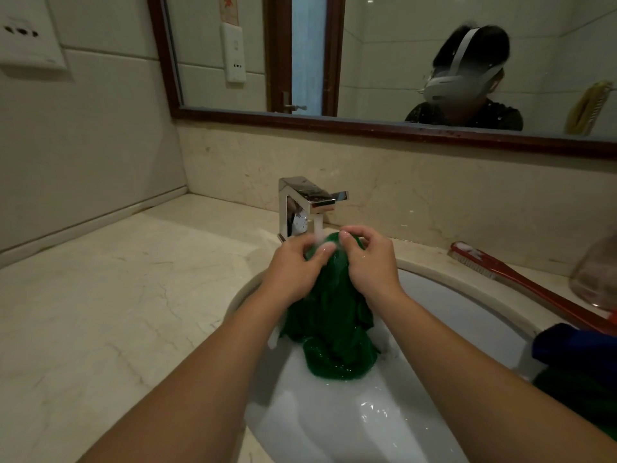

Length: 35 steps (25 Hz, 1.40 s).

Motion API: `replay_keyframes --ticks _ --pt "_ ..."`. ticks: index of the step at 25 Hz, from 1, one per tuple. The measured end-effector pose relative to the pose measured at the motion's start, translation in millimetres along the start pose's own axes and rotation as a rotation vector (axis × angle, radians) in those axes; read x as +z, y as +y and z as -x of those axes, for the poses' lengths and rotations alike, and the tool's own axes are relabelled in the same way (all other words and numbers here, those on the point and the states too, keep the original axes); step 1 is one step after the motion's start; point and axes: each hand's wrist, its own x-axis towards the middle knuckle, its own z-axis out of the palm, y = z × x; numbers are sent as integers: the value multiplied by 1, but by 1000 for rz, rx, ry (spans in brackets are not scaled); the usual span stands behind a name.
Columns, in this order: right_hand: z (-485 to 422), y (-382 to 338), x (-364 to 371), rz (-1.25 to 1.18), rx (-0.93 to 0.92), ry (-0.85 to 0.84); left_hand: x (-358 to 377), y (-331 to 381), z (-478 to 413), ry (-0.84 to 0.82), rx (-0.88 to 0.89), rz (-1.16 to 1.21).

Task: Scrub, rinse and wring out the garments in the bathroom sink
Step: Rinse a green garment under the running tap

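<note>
- The left hand grasps the top of a wet, dark green cloth garment, its fingers curled over the bunched fabric directly under the spout of the faucet.
- The right hand pinches the same bunch of fabric from the other side. Its fingertips are bent into the cloth, close beside those of the left hand.
- The square, chrome-plated metal faucet stands at the back edge of the basin. A thin stream of water runs from its spout onto the garment and the fingers.
- Below and in front of the faucet, the rest of the green garment hangs from the hands. Its lower end lies heaped in the white, oval ceramic sink, with foam around it.
- To the right of the faucet, a red plastic scrubbing brush with pale bristles lies on the counter along the sink rim.
- Further right and nearer than the faucet, a dark blue cloth garment sits on the sink's right edge, on top of more dark green fabric.
- Left of the faucet spreads the cream, veined marble countertop.
- Above and behind the faucet hangs a mirror with a dark brown wooden frame, reflecting a person wearing a white headset.
</note>
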Motion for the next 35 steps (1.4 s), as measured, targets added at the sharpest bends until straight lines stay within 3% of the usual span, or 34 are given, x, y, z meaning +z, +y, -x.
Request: replay_keyframes --ticks 5,9,11,13,18,21,25,29,35 --pt "3 -4 6 38 -100 -24 3 9 1 156 -15 -113" --pt "7 0 16 -11 71 -161 -4 7 -2 337 8 -30" --pt "10 0 19 49 30 -191 -7 6 0 380 52 -50" --pt "11 0 18 118 -57 -136 -6 4 0 358 75 -85" --pt "7 -5 7 69 -33 93 4 2 0 100 9 -216" --pt "8 -7 3 80 -18 23 4 5 -1 156 -32 -179" --pt "15 -1 13 95 55 -221 -3 4 -4 288 -55 -65" --pt "12 -3 18 31 21 -144 -5 8 1 366 108 -149" --pt "7 2 6 7 10 72 5 -4 -3 68 95 -159"
